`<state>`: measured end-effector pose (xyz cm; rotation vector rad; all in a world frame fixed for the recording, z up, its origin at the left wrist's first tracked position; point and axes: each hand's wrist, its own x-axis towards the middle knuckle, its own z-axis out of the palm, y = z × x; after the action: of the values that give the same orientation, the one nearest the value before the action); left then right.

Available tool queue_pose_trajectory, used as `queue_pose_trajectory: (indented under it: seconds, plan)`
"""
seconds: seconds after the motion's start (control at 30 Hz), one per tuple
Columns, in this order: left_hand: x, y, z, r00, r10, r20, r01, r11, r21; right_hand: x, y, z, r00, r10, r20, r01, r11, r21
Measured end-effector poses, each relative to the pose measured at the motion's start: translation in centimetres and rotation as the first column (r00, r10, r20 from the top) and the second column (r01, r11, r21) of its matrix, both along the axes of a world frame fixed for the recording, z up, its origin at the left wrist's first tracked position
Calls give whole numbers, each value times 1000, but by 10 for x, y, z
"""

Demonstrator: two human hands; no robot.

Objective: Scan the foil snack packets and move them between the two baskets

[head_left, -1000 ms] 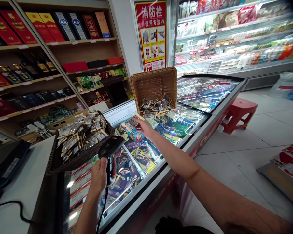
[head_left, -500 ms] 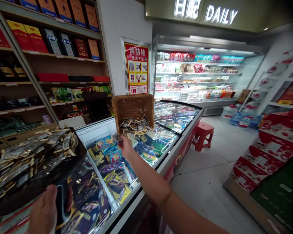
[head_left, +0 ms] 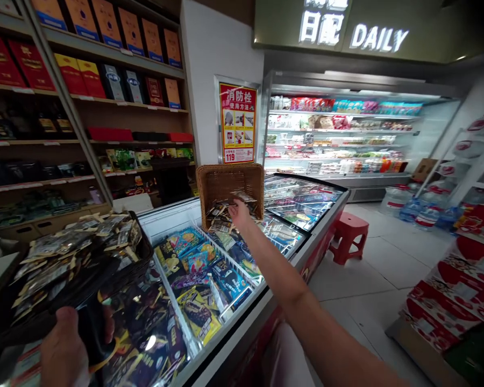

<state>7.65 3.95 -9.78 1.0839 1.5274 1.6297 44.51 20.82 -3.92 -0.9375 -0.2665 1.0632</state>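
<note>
My left hand, at the lower left, is wrapped around the upright grip of a black handheld device with yellow trim. Its dark upper part lies against a dark basket heaped with small flat packets. My right hand is stretched forward into the mouth of a tilted brown wicker basket. The fingers are pinched together among more small packets; whether one is between them is hidden. The wicker basket rests on top of the chest freezer.
Bagged frozen goods fill the freezer below my arms. On the floor to the right are a red stool, large water bottles and stacked red cartons. Shelves line the left; a lit fridge stands behind.
My right hand, which held a small packet at the basket's front edge, has moved forward and up into the basket. My left hand keeps its hold. The view has shifted slightly left and up.
</note>
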Motion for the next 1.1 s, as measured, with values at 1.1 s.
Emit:
queue_pose_trajectory:
  seconds: [1.1]
  plan:
    - [-25,-11,10,851,295,434,-451,834,319,-264,-57,-24,641,476,602,-642,762,81]
